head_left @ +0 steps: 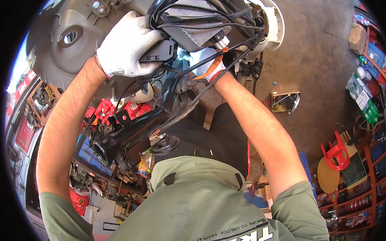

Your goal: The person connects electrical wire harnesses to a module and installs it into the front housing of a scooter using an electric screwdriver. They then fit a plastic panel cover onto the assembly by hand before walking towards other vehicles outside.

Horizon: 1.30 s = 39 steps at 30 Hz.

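Observation:
Both my hands wear white knit gloves and reach up into the front of a scooter. My left hand (pixel 125 44) grips a black plastic connector box (pixel 159 52) at the edge of a grey plastic body panel (pixel 62 37). A bundle of black cables (pixel 205 12) loops over a grey unit above it. My right hand (pixel 203 63), its glove trimmed in orange, is pushed in among the cables below that unit. Two cables cross over it and its fingers are hidden. A white round lamp housing (pixel 276 23) sits just right of the cables.
A black metal frame (pixel 124 133) with a round fitting and red parts (pixel 103 111) lies below my hands. The concrete floor (pixel 327 61) holds a small open box (pixel 283 101). Shelves of goods (pixel 370 169) and a red plastic piece (pixel 336 153) stand at right.

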Tool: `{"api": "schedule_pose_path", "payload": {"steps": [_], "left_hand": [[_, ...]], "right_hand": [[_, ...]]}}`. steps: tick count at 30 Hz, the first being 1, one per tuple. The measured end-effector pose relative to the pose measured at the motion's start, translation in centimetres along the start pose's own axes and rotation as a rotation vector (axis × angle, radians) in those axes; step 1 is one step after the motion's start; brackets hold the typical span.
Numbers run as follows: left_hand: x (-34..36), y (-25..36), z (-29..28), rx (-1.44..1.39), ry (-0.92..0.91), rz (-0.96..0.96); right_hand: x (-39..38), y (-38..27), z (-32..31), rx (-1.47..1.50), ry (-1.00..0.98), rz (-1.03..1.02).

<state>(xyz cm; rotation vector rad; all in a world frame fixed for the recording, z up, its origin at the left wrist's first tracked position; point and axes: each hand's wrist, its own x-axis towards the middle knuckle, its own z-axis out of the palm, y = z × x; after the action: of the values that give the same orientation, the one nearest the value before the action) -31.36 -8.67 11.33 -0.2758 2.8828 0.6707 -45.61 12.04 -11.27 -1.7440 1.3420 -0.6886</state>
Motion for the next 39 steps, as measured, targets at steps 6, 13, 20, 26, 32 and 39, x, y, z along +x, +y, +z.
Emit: {"api": "schedule_pose_path", "payload": {"steps": [6,13,20,26,32,39], "left_hand": [[0.1,0.1,-0.1,-0.019,0.032,0.008],[-0.2,0.2,-0.1,0.0,-0.028,-0.03],[0.1,0.0,-0.5,-0.002,-0.04,-0.011],[0.0,0.0,-0.2,-0.015,-0.001,0.0],[-0.4,-0.2,0.0,-0.011,-0.022,-0.009],[0.0,-0.3,-0.1,-0.014,0.021,0.014]], "right_hand": [[0.5,0.2,-0.8,-0.37,0.012,-0.157],[0.9,-3.3,-3.4,-0.023,0.075,-0.041],[1.1,-2.8,-2.3,1.128,0.156,0.215],[0.7,-2.0,-1.7,0.481,0.064,0.144],[0.6,-1.9,-1.4,0.447,0.049,0.119],[-0.3,-1.0,-0.6,0.583,0.03,0.127]]}}
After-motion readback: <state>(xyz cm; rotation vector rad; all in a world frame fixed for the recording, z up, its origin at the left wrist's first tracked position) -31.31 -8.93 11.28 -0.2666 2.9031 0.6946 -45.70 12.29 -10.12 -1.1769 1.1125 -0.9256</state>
